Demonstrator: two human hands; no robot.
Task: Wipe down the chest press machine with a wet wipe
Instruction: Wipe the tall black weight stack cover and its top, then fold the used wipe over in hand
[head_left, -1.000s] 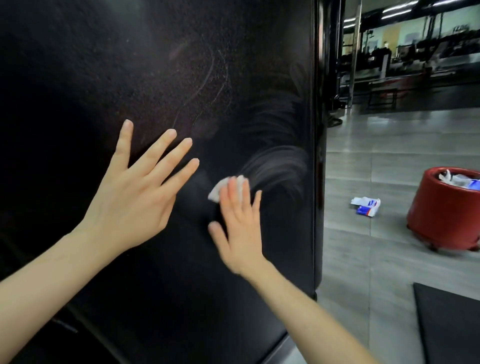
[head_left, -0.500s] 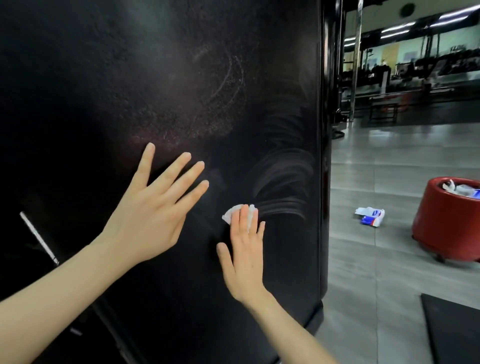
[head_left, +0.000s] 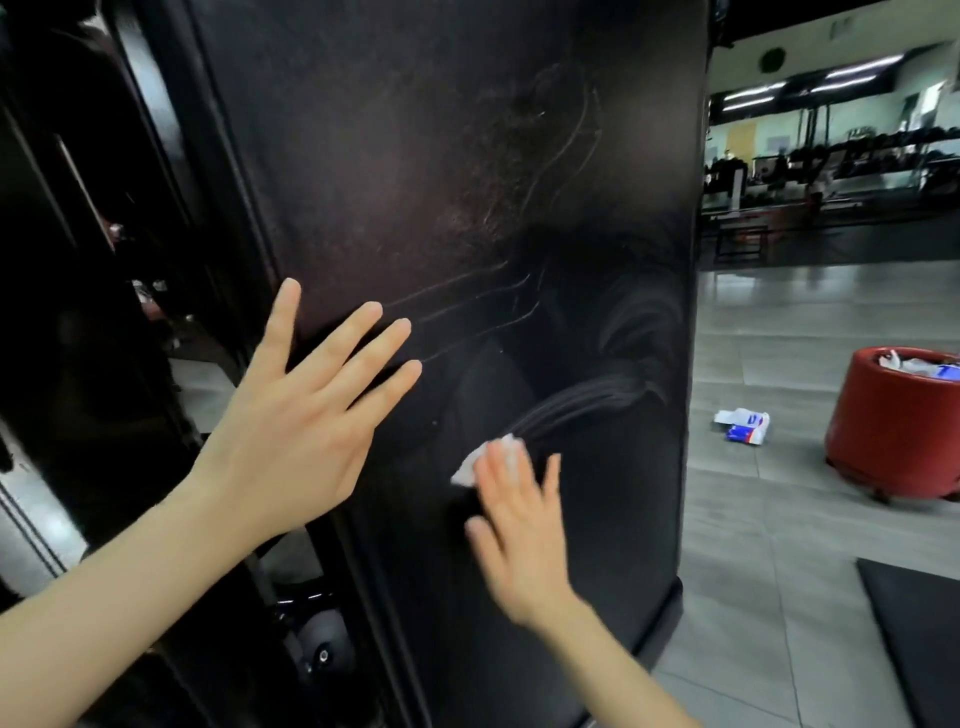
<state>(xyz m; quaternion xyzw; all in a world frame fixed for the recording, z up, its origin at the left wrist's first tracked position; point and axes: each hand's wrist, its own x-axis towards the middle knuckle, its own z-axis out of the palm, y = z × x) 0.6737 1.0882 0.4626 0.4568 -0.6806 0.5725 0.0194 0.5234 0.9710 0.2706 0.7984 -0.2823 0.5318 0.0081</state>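
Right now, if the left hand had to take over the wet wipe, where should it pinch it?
Probably the white corner of the wet wipe poking out above-left of the right hand, approached from the left; the rest lies pinned flat against the black pad under straight fingers.

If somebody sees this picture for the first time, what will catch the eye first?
Two bare hands on the big black pad in the middle: the left hand spread flat, the right hand lower, pressing a white wet wipe against it. Then the red bin on the floor at the right edge.
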